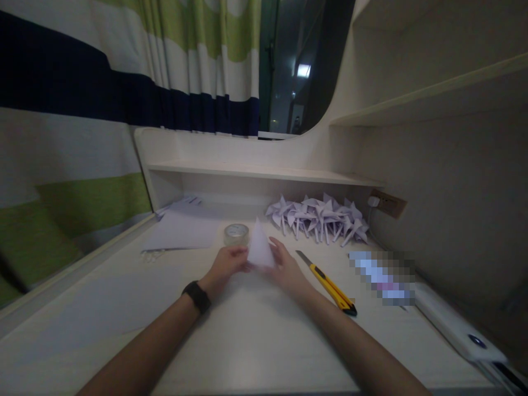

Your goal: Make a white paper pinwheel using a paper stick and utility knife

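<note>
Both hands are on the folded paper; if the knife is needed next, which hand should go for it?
Right hand, probably. The yellow utility knife lies on the desk just to its right, while the left hand sits on the far side of the folded paper, nearer the tape roll.

No readable text or label anywhere (one patch is blurred).

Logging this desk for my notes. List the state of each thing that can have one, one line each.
folded paper: held up between both hands, folded to a point
left hand: gripping the paper's left edge
right hand: gripping its right edge
utility knife: lying flat, blade extended
tape roll: lying flat
paper pinwheels: finished, piled together
curtain: partly drawn
</note>
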`<state>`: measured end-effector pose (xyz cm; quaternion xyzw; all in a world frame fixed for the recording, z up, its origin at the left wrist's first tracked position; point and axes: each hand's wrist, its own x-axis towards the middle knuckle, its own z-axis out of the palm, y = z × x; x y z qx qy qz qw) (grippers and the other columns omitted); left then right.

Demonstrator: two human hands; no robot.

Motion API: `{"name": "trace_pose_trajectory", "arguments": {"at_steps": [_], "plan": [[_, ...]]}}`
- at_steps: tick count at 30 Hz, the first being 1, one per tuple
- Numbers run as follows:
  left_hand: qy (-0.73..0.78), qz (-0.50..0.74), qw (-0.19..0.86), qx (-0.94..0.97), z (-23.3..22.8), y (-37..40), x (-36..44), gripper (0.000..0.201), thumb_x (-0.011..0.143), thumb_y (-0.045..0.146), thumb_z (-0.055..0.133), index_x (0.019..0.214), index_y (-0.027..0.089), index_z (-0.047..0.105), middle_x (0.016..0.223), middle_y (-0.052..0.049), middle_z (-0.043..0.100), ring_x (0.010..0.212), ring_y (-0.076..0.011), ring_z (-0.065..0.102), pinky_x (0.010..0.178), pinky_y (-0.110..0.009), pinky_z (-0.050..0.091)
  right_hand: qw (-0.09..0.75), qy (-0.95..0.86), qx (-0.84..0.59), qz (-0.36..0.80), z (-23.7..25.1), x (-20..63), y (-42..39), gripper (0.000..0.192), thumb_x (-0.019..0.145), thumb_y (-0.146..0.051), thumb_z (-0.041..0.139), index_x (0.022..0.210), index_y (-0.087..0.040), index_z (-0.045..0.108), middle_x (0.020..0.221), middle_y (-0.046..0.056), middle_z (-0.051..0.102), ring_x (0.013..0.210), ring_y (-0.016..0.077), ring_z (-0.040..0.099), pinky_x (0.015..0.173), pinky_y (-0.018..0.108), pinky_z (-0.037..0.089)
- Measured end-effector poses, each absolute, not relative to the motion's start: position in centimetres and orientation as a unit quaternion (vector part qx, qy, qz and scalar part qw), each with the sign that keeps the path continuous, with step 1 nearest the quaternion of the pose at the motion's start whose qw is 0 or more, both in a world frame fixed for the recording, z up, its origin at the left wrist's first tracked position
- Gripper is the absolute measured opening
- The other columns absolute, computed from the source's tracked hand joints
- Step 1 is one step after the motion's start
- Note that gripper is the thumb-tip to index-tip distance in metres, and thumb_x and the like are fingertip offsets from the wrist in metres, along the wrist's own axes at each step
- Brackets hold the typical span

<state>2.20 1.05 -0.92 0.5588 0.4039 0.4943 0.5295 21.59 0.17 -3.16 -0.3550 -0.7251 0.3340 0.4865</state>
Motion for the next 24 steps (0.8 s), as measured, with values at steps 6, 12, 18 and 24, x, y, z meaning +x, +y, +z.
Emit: {"name": "trace_pose_trajectory", "arguments": {"at_steps": [6,12,18,24], "plan": [[0.393,0.465,0.529,0.591,-0.8,0.6,2.6,0.040,0.063,0.039,0.081,0.085,0.008,0.069,0.067,-0.006,0.067,0.056,-0.0154,0.061,0.056,-0.027,0.050,0.442,-0.758,-0.399,0.268,-1.6,21.1,-1.3,0.068,0.079,-0.042,0.067,0.139,-0.022,0.041,0.130,0.011,0.059,0.110,0.0266,0.060,0.092,0.039,0.047],[0.396,0.474,0.519,0.591,-1.0,1.0,2.2,0.040,0.064,0.041,0.081,0.084,0.009,0.069,0.068,-0.005,0.066,0.055,-0.0146,0.060,0.055,-0.027,0.051,0.549,-0.626,-0.450,0.322,-1.9,21.5,-0.4,0.037,0.084,-0.044,0.058,0.103,-0.014,0.067,0.094,0.009,0.073,0.084,0.0252,0.066,0.071,0.034,0.051],[0.425,0.511,0.476,0.576,0.3,1.3,0.6,0.037,0.067,0.042,0.078,0.084,0.009,0.073,0.076,-0.009,0.069,0.060,-0.0138,0.059,0.056,-0.025,0.048,0.650,-0.407,-0.451,0.457,-1.8,23.4,1.9,0.042,0.055,-0.039,0.082,0.084,-0.011,0.070,0.081,0.009,0.074,0.066,0.0216,0.066,0.060,0.031,0.051],[0.460,0.555,0.443,0.533,0.4,2.2,-0.6,0.043,0.065,0.046,0.079,0.086,0.009,0.073,0.073,-0.007,0.068,0.060,-0.0142,0.058,0.057,-0.027,0.049,0.582,-0.420,-0.421,0.555,-2.0,24.0,2.1,0.043,0.051,-0.034,0.087,0.084,-0.012,0.070,0.080,0.008,0.075,0.065,0.0209,0.067,0.060,0.032,0.054]]}}
